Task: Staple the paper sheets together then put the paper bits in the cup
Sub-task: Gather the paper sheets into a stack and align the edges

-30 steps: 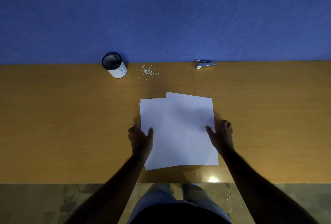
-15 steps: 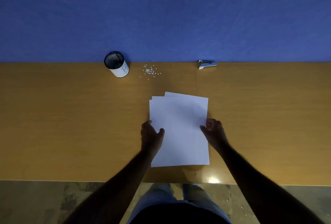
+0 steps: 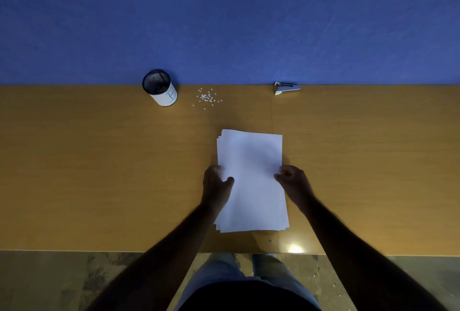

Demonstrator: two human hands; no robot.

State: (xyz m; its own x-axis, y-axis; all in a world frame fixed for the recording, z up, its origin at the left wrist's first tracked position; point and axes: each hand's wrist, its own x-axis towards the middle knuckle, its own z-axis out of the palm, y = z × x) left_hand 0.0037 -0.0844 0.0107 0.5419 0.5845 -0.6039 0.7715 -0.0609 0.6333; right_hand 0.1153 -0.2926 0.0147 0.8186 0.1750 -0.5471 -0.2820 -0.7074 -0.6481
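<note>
The stack of white paper sheets (image 3: 251, 181) lies flat on the wooden desk (image 3: 99, 174), near its front edge, with sheet edges slightly offset at the left side. The left hand (image 3: 216, 186) grips the stack's left edge, thumb on top. The right hand (image 3: 293, 182) pinches the right edge with curled fingers. The mesh cup (image 3: 160, 88), scattered paper bits (image 3: 206, 98) and stapler (image 3: 286, 87) sit along the far edge, against the blue wall (image 3: 224, 17)
</note>
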